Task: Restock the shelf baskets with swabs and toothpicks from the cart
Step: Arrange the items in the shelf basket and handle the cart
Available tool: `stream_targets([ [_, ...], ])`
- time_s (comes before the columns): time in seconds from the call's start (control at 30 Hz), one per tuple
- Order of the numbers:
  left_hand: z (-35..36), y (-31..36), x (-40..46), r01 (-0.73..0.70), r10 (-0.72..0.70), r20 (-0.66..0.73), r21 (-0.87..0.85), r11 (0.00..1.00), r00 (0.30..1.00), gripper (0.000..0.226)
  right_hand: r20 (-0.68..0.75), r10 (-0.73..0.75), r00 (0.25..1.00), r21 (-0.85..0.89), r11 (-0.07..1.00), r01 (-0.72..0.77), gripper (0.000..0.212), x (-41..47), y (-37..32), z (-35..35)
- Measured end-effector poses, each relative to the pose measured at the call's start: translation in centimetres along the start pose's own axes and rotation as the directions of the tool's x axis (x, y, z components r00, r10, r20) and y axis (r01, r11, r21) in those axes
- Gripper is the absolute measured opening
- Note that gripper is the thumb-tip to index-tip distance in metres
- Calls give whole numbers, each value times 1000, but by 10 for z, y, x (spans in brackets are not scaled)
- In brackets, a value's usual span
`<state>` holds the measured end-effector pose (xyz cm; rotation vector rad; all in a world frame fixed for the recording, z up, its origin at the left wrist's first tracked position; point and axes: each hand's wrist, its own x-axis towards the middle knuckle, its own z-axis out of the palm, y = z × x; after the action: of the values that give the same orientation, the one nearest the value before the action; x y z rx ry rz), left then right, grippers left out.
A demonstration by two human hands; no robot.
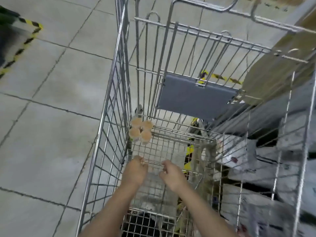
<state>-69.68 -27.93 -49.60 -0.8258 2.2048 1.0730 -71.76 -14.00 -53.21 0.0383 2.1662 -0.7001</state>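
Both hands are down inside the cart [109,93], low over its wire floor and holding nothing. The left hand [135,170] has its fingers loosely bent and pointing ahead; the right hand [171,173] is more curled, the fingertips tucked in, though blur keeps me from telling whether they touch the mesh. Ahead of them, in the far left corner of the cart floor, four small round tubs [141,131] with pale orange tops stand tight together in a square, upright, against the left wall and near the back grid; I take them for the toothpick tubs, but no label can be read. The sensible step is to reach on to that corner and lift them out. Since they stand touching, it should go best to close one hand on each side of the cluster, or take two per hand, lifting straight up so none tips or catches in the wire. A grey flap [196,96] hangs on the back grid.
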Motion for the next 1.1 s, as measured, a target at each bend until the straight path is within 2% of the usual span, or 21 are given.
stream_targets([
  [0.1,12,-4,36,42,-47,-108,-48,998,993,44,19,-11,1000,3,1000,11,50,41,1,1],
  [0.23,12,-1,81,-86,126,-253,164,983,959,48,-48,-83,995,31,996,84,63,90,-8,1],
  [0.3,8,4,100,-118,195,-273,275,954,942,51,-84,-150,985,59,986,155,64,110,-13,4],
  [0.4,6,6,122,-55,192,-284,430,901,939,52,-162,-263,951,60,959,276,61,132,-20,12],
  [0.5,11,3,132,18,134,-265,502,865,955,59,-190,-284,940,90,948,305,62,145,-21,21],
  [0.57,14,0,135,23,150,-275,538,843,950,59,-204,-265,943,167,939,300,55,148,-23,23],
  [0.7,17,-7,133,5,202,-268,613,790,942,44,-240,-307,921,145,927,346,55,146,-19,20],
  [0.8,17,-10,131,-31,229,-253,605,796,940,31,-240,-334,911,100,925,366,51,141,-8,16],
  [0.9,15,-12,124,-96,276,-247,560,823,929,38,-283,-266,921,134,940,313,50,128,9,9],
  [1.0,15,-13,109,-155,318,-287,473,867,904,44,-364,-143,920,273,928,252,51,109,29,0],
  [1.1,12,-8,87,-219,304,-307,282,934,902,42,-437,-32,899,428,871,239,45,81,39,-9],
])
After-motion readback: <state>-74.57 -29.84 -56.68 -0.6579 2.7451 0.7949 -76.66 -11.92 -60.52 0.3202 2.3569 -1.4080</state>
